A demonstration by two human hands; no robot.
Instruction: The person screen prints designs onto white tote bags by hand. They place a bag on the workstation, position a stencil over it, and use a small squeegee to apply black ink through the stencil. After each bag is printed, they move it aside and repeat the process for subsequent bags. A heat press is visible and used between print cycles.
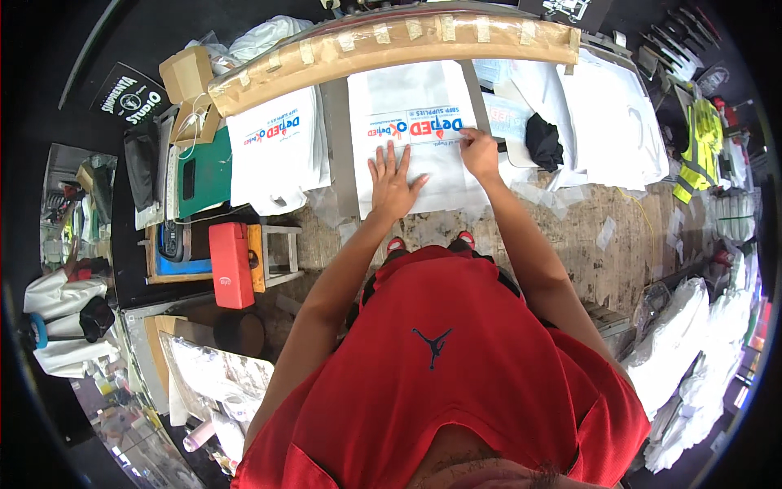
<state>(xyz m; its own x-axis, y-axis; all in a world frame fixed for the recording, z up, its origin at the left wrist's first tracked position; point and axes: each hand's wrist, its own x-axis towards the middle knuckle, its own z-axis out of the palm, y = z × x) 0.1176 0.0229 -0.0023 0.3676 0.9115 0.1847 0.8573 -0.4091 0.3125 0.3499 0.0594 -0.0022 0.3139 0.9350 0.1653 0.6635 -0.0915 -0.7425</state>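
Observation:
A white fabric sheet or bag (419,183) lies flat on a narrow dark board in front of me. Across it runs a strip of blue and red lettering (436,122), which looks like a clear film with a visible outline. My left hand (394,183) rests palm down on the white fabric just below the print, its fingers spread. At the right end of the strip is my right hand (479,153), fingers pinched together close to the film's edge. Whatever lies between those fingertips is too small to make out.
Left of the board lies a stack of printed white bags (281,151). Behind runs a long taped cardboard-covered bar (399,49). A black crumpled cloth (543,142) and white bags (615,122) lie to the right. A red box (231,265) stands nearer, at the left.

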